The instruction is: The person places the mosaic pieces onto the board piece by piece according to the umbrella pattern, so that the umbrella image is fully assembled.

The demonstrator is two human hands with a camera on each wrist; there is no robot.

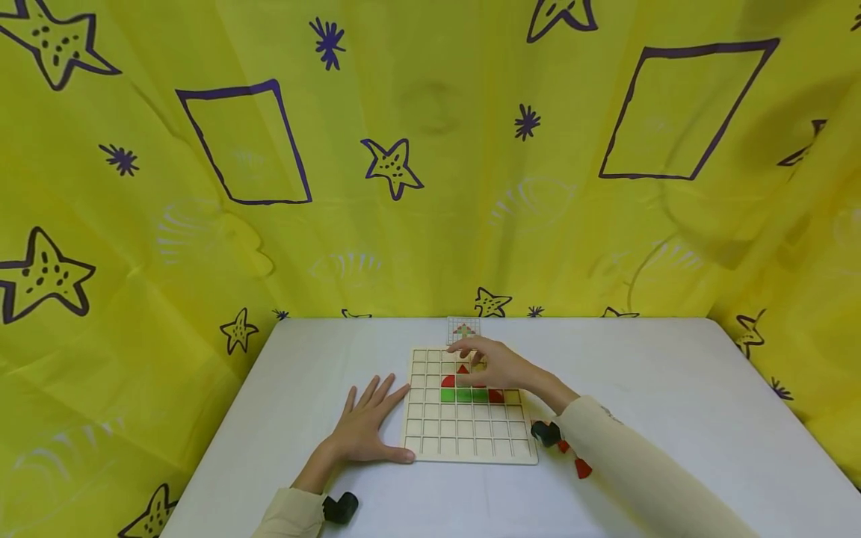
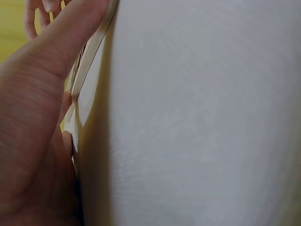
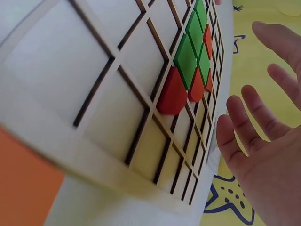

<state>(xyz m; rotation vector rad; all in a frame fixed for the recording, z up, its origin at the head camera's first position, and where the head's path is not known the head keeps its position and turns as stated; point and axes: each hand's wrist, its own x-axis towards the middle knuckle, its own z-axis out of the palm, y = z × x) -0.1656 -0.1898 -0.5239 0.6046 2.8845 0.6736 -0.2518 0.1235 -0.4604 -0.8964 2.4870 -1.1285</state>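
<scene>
A pale wooden grid board (image 1: 466,430) lies on the white table with red and green tiles in several of its cells. My left hand (image 1: 363,430) spreads its fingers at the board's left edge, thumb against the near corner. Over the far half of the board hovers my right hand (image 1: 501,365), its fingers loosely bent and nothing between them in the right wrist view. Under it sit a red triangle (image 1: 463,369), a row of green squares (image 1: 464,396) and a red round-edged tile (image 3: 173,94). The right hand partly covers the far cells.
Behind the board lies a small printed card (image 1: 464,327) with a red and green pattern on a grid. Loose red pieces (image 1: 583,468) lie right of the board, beside the right sleeve (image 1: 632,456). A yellow patterned curtain (image 1: 430,246) borders the table's back and sides.
</scene>
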